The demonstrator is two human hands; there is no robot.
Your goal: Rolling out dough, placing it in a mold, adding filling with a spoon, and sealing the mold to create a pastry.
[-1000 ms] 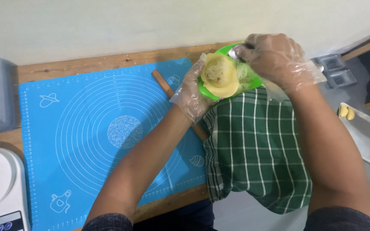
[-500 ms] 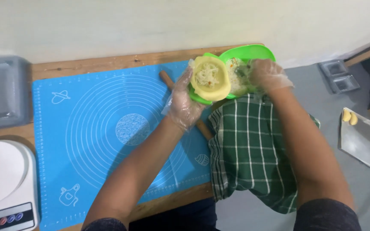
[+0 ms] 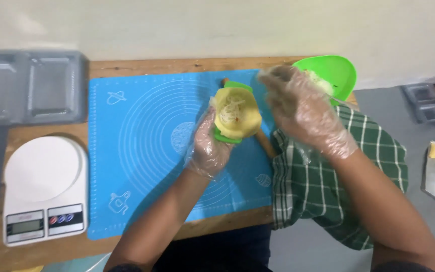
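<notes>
Left hand: my gloved left hand (image 3: 210, 146) is cupped under a small green mould (image 3: 227, 135), fingers curled up its side, holding it over the blue mat (image 3: 142, 151).
Dough: a round of yellow dough (image 3: 236, 112) lies open in the mould, with a pinch of pale shredded filling (image 3: 231, 107) on its middle.
What changed: half a second ago I had the mould up against the green bowl (image 3: 336, 73); now it sits well left of the bowl, out over the mat, and my view has swung with it.
Right hand: my gloved right hand (image 3: 300, 108) has come off the bowl and hangs between bowl and mould, fingers spread and loosely bent. It is blurred, so I cannot tell whether any filling is still pinched in it.
What that means: I judge the filling is in and the dough is not yet folded shut.
Bowl: at the table's far right edge, a little pale filling showing inside.
Nearby: a rolling pin (image 3: 264, 142) lies partly under the mould, a green check cloth (image 3: 328, 176) is by my right arm, a white scale (image 3: 44, 189) at the left and a grey tray (image 3: 31, 85) behind it.
</notes>
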